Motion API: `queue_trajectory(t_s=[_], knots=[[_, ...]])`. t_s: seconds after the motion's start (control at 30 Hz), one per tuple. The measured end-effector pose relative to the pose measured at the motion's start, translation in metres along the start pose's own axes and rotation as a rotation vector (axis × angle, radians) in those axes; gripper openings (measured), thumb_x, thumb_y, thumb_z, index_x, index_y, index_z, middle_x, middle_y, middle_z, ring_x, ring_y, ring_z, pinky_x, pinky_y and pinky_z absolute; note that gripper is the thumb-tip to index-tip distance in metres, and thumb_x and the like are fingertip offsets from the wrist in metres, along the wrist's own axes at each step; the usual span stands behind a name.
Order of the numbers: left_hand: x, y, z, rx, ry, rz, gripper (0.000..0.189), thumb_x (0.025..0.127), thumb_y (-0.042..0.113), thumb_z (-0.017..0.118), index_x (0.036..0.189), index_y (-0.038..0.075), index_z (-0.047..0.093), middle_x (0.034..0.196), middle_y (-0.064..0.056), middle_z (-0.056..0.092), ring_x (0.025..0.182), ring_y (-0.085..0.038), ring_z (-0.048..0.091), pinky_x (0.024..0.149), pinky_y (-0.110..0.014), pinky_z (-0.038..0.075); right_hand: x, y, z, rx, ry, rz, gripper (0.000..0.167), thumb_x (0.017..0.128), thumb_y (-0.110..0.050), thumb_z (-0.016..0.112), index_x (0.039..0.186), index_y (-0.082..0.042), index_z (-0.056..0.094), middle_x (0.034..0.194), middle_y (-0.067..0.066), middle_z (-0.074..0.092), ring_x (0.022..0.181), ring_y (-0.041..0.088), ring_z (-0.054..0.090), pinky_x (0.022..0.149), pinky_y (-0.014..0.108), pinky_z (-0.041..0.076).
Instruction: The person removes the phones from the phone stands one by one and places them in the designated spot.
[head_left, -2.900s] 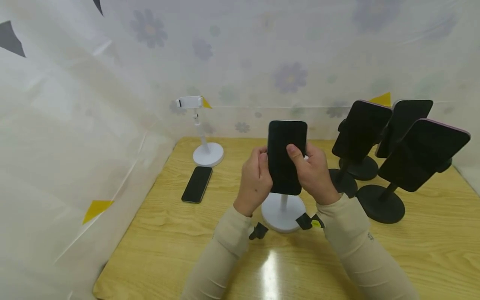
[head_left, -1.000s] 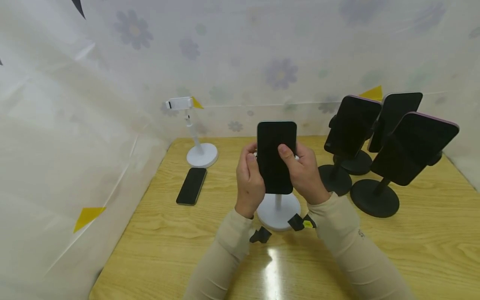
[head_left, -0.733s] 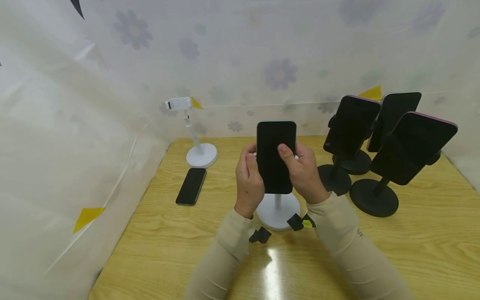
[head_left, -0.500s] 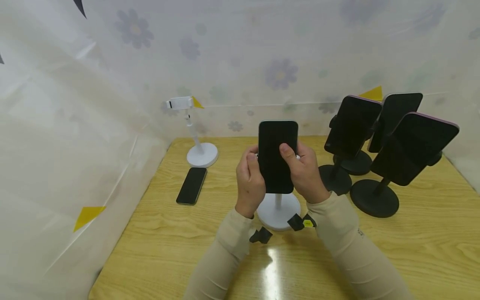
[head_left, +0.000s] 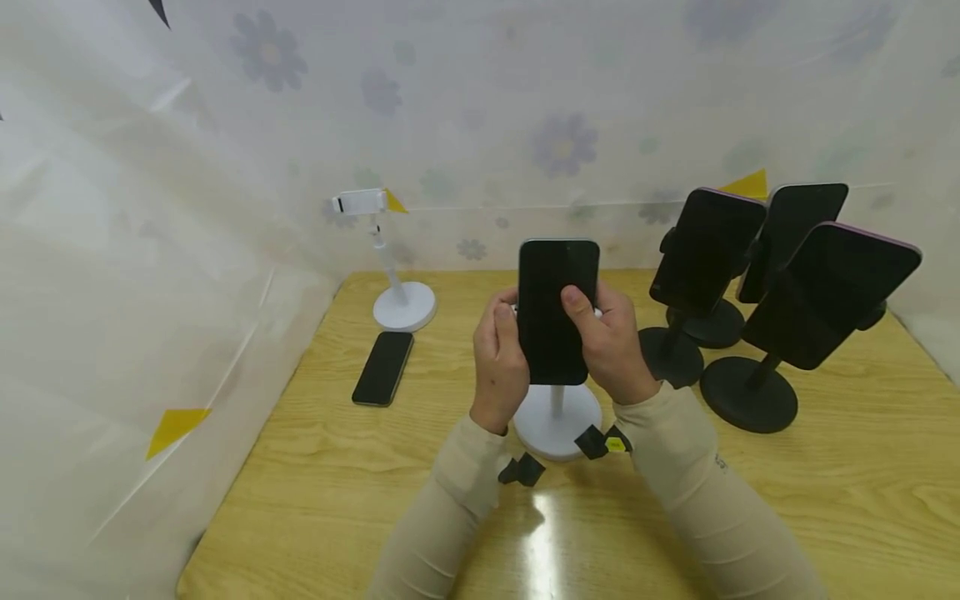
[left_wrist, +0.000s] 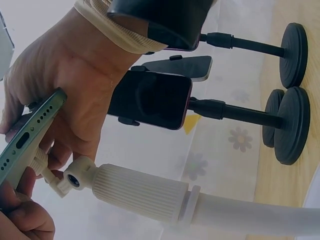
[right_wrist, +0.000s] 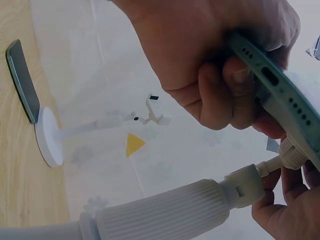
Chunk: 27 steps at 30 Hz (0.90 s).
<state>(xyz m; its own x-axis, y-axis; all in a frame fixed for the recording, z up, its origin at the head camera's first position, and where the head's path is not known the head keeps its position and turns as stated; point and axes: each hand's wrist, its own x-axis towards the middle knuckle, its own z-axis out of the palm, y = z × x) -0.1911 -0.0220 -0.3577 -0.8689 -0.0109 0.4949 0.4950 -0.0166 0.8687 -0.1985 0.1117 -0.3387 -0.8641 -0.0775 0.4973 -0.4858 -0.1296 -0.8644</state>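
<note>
A green-edged phone [head_left: 557, 333] with a dark screen stands upright in front of the holder head of a white phone stand [head_left: 557, 421]. My left hand [head_left: 501, 362] grips its left edge, thumb along the side. My right hand [head_left: 611, 342] holds the right side, its thumb pressed on the screen and fingers behind. From the left wrist view, the phone's lower edge [left_wrist: 27, 137] and the white ball joint [left_wrist: 77, 175] show between the right hand [left_wrist: 75, 75] and left fingertips [left_wrist: 30, 217]. The phone hides most of the white clamp, so its grip on the phone cannot be seen.
Several things share the wooden table [head_left: 322, 492]. At the left, a second white stand [head_left: 405, 307] has a bare clamp, with a dark phone [head_left: 383, 368] lying flat before it. Black stands [head_left: 748, 395] bearing phones [head_left: 832, 296] crowd the right. A patterned sheet [head_left: 465, 108] hangs behind.
The head view has shifted a little to the right since the oldest frame. Both hands keep their hold on the phone, which has barely moved over the white stand.
</note>
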Motion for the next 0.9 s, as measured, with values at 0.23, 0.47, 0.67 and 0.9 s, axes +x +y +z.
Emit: queue_trajectory(t_s=[0.23, 0.47, 0.67, 0.9], knots=[[-0.0002, -0.0019, 0.0018, -0.023, -0.021, 0.004, 0.054, 0.109, 0.039, 0.023, 0.124, -0.004, 0.053, 0.115, -0.024, 0.061, 0.097, -0.029, 0.062, 0.083, -0.029, 0.055, -0.0011, 0.0029, -0.0017, -0.001, -0.002, -0.025, 0.038, 0.104, -0.021, 0.051, 0.119, 0.013, 0.056, 0.101, -0.013, 0.070, 0.089, 0.006, 0.071, 0.075, 0.024, 0.060], [-0.0015, -0.0037, 0.0051, -0.051, 0.055, -0.022, 0.044, 0.110, 0.026, 0.025, 0.116, -0.007, 0.053, 0.108, -0.027, 0.060, 0.090, -0.011, 0.058, 0.078, -0.024, 0.053, -0.0032, 0.0032, -0.0007, -0.147, 0.005, -0.059, 0.030, 0.103, -0.013, 0.051, 0.119, 0.011, 0.057, 0.100, -0.020, 0.067, 0.083, 0.003, 0.070, 0.069, 0.024, 0.060], [-0.0017, -0.0019, 0.0073, -0.090, 0.080, -0.027, 0.045, 0.110, 0.029, 0.026, 0.117, -0.007, 0.053, 0.108, -0.027, 0.059, 0.088, -0.010, 0.059, 0.076, -0.022, 0.053, -0.0023, -0.0012, 0.0001, -0.160, -0.002, -0.001, 0.031, 0.103, -0.016, 0.051, 0.123, 0.008, 0.057, 0.108, 0.005, 0.068, 0.087, 0.004, 0.070, 0.070, 0.025, 0.060], [-0.0012, -0.0019, 0.0083, -0.074, 0.091, -0.048, 0.043, 0.110, 0.025, 0.025, 0.114, -0.008, 0.053, 0.106, -0.028, 0.059, 0.086, -0.009, 0.059, 0.074, -0.022, 0.053, -0.0026, -0.0026, -0.0007, -0.166, -0.017, 0.027, 0.033, 0.104, -0.019, 0.050, 0.124, 0.007, 0.057, 0.111, 0.021, 0.065, 0.086, 0.004, 0.071, 0.070, 0.027, 0.060]])
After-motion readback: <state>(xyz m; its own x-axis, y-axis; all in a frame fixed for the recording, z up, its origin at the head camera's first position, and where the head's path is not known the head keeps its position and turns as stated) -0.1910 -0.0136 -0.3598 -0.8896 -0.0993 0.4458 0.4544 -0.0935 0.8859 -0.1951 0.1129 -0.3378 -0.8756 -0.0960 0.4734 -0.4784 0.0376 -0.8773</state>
